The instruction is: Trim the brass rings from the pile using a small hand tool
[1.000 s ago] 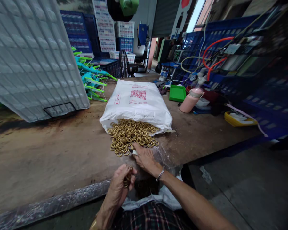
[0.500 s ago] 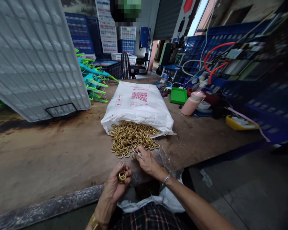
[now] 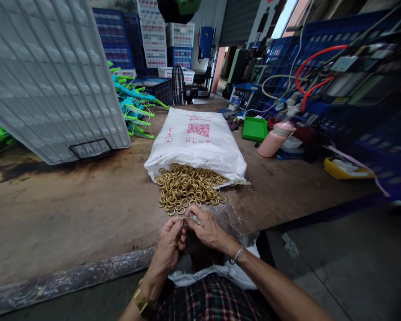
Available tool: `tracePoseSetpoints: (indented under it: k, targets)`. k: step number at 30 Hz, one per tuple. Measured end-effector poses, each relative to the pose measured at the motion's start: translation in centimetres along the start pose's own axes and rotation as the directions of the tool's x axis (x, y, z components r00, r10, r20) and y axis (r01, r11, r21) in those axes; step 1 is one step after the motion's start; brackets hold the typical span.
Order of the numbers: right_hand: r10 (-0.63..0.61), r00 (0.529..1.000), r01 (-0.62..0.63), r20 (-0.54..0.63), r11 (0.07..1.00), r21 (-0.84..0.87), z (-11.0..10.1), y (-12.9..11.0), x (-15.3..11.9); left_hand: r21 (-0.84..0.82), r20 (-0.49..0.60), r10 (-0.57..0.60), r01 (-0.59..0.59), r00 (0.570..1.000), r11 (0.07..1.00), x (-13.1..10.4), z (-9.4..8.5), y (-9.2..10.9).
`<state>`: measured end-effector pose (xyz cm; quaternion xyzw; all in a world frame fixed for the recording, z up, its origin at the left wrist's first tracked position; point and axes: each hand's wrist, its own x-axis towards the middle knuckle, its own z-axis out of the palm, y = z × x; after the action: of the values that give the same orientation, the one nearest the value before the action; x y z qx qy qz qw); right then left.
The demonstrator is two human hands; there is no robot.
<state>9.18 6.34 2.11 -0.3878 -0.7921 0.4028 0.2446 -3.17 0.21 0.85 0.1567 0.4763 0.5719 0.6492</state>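
Several brass-coloured rings point(image 3: 178, 239) are closed in the curled fingers of my left hand point(image 3: 169, 243), mostly hidden. My right hand point(image 3: 210, 231) is close beside it, its fingertips meeting those of the left around something small and yellowish. A small silvery tool point(image 3: 194, 218) lies within the right fingers; its kind is too small to make out. Just beyond both hands, a heap of brass-coloured rings point(image 3: 187, 189) spills from the mouth of a white woven sack point(image 3: 200, 145) with red print, lying flat on the wooden table point(image 3: 87, 214).
A ribbed whitish panel point(image 3: 60, 80) leans at the left, with green and turquoise plastic pieces point(image 3: 137, 107) behind it. Right of the sack are a green tray point(image 3: 254, 129), a pink bottle point(image 3: 274, 140) and a yellow tray point(image 3: 347, 170). Crates point(image 3: 153, 38) are stacked behind.
My hands have come together at the fingertips. The left has turned, hiding most of its rings, and the right has drawn back from the heap's edge. The view has shifted slightly.
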Motion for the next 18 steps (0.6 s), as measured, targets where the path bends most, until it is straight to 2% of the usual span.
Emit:
tracePoseSetpoints:
  k: [5, 10, 14, 16, 18]
  targets:
    - [0.091, 0.996, -0.091, 0.001, 0.995, 0.038, 0.1, -0.2, 0.4, 0.148, -0.054, 0.029, -0.020, 0.998, 0.989, -0.2, 0.0, -0.1]
    - [0.143, 0.990, -0.144, 0.011, 0.988, 0.062, 0.2, 0.0, 0.6, 0.112, 0.016, 0.001, -0.003, 1.000, 0.994, -0.3, -0.1, 0.1]
    - [0.172, 0.985, -0.172, 0.012, 0.971, 0.166, 0.4, 0.7, 0.7, 0.085, 0.039, -0.010, 0.007, 0.999, 0.996, -0.3, 0.0, 0.2]
    - [0.173, 0.985, -0.170, -0.014, 0.976, 0.135, 0.4, 0.9, 0.6, 0.084, 0.031, -0.004, 0.001, 0.999, 0.996, -0.3, 0.0, 0.2]
    - [0.134, 0.991, -0.134, -0.029, 0.991, 0.000, 0.2, 1.0, 0.2, 0.089, 0.014, 0.002, -0.003, 1.000, 0.996, -0.3, 0.0, 0.2]
